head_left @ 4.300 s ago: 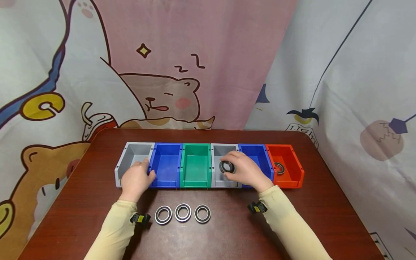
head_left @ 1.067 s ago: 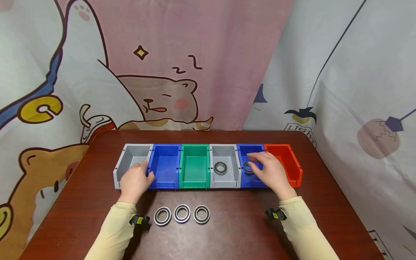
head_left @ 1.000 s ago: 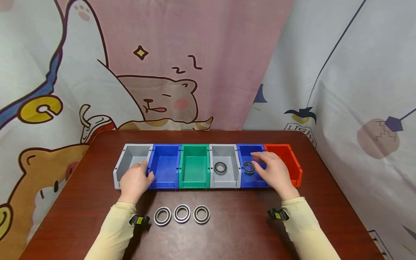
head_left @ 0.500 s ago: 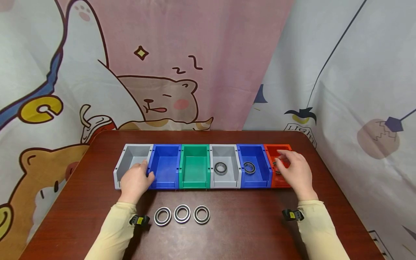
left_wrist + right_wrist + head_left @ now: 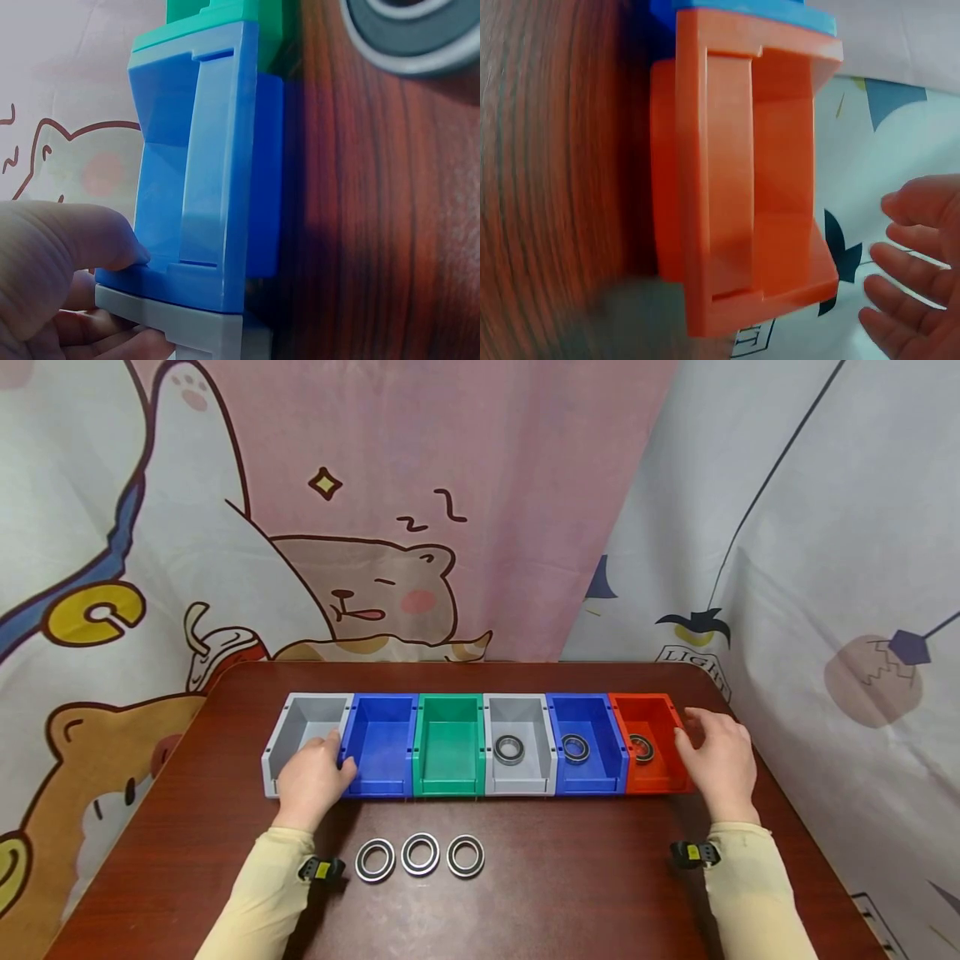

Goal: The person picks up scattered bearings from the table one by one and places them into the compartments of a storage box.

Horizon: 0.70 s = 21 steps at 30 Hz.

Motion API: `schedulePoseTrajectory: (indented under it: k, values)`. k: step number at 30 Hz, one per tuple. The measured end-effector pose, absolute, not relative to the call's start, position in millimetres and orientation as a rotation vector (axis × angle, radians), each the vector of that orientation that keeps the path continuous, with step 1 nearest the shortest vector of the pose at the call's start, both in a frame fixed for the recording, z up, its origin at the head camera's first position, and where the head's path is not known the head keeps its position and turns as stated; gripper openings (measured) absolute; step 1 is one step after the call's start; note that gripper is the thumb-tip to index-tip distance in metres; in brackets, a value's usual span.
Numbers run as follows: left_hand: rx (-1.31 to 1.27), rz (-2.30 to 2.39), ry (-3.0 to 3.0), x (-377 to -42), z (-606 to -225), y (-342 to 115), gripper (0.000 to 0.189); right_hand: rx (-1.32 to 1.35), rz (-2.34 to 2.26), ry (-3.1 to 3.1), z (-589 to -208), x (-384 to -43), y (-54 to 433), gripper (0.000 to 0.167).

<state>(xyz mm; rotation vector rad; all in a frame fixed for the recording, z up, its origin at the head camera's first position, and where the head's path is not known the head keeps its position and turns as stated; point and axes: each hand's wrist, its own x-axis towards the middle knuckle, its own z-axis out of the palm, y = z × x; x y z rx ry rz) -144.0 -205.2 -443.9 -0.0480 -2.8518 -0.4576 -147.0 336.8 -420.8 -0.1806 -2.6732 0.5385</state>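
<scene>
R hand (image 5: pixel 723 764) has moved toward 3 o'c since ½ sec ago: it was over the red bin (image 5: pixel 651 781), & now it's by that bin's R side, so the red bin's ring (image 5: pixel 651 750) shows better. L hand (image 5: pixel 311 777) hasn't moved. (12 o'c = far side of the table (image 5: pixel 570 893).)

R hand is loosely open, thumb apart from fingers, w/ nothing in it; R wrist view shows a gap btwn it & the red bin. L hand, at the 9 o'c end, pinches the bin wall (image 5: pixel 349 718) btwn L grey bin (image 5: pixel 318 714) & L blue bin (image 5: pixel 385 743), thumb on the blue side.

There's also a ring (image 5: pixel 497 749) in R grey bin (image 5: pixel 521 785) & one (image 5: pixel 586 754) in R blue bin (image 5: pixel 588 784). 3 more are on the table, 7 to 6 o'c from the green bin (image 5: pixel 450 743): left ring (image 5: pixel 375 878), mid ring (image 5: pixel 420 872), right ring (image 5: pixel 466 874).

To do this bit well, I'd say: keep the L pinch firm but soft so the bins can't slide. Keep R fingers up & off the red rim, so no bump jogs the ring. Rings look hard & slick, so any grab is prob. best on the outer edge, thumb & 2 fingers, let go low & slow.
</scene>
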Motion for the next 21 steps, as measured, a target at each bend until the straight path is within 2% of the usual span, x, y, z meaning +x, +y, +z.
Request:
schedulePoseTrajectory:
  k: [9, 21]
  values:
    - [-0.045, -0.457, -2.856, -143.8, -443.5, -205.5, 0.049, -0.211, 0.526, -2.845, -428.3, -148.6, 348.8, 0.057]
    - [-0.029, -0.453, -2.857, -142.6, -443.0, -204.6, 0.05, -0.245, 0.542, -2.961, -432.1, -152.7, 352.1, 0.06]
